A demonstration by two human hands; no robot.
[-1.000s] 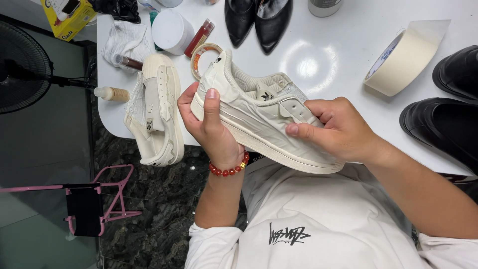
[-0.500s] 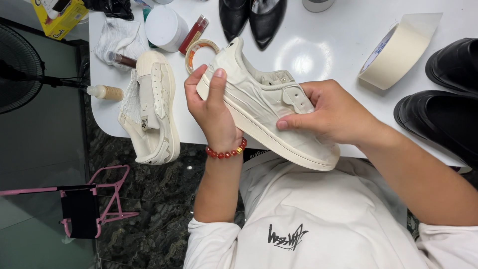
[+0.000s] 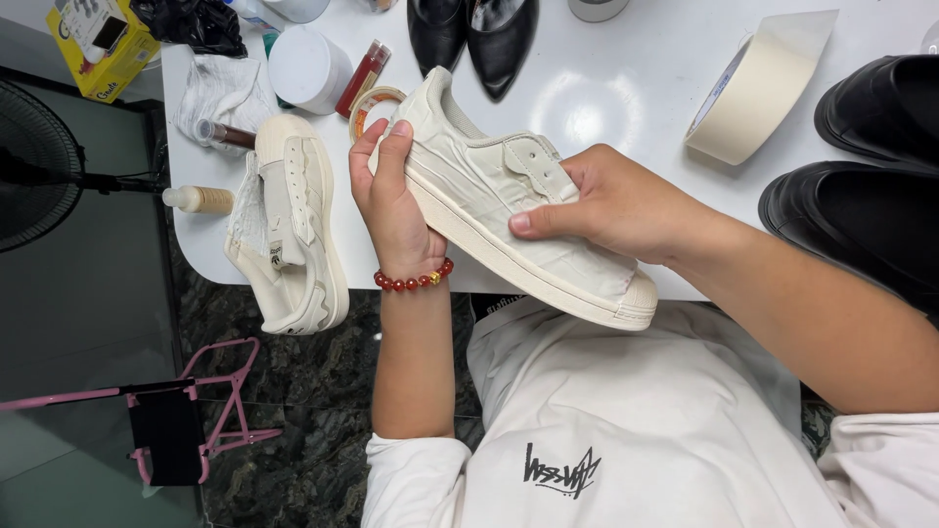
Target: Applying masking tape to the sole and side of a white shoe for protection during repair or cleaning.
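A cream sneaker [image 3: 494, 200] wrapped in pale masking tape is held over the table's near edge, its sole toward me. My left hand [image 3: 391, 210], with a red bead bracelet at the wrist, grips its heel end. My right hand [image 3: 606, 205] lies across the upper, the thumb pressing on the taped side. A second cream sneaker [image 3: 289, 220] lies on the white table [image 3: 626, 88] to the left, untouched.
A large roll of masking tape [image 3: 758, 88] stands at the right. Black shoes [image 3: 871, 176] sit at the far right, and a black pointed pair [image 3: 469, 34] at the top. A white jar [image 3: 308, 68], a small tape roll [image 3: 370, 103], a cloth [image 3: 215, 93] and small bottles [image 3: 201, 198] lie at the left.
Both hands have turned the taped sneaker a little and my right thumb has slid along its side. The view has shifted slightly.
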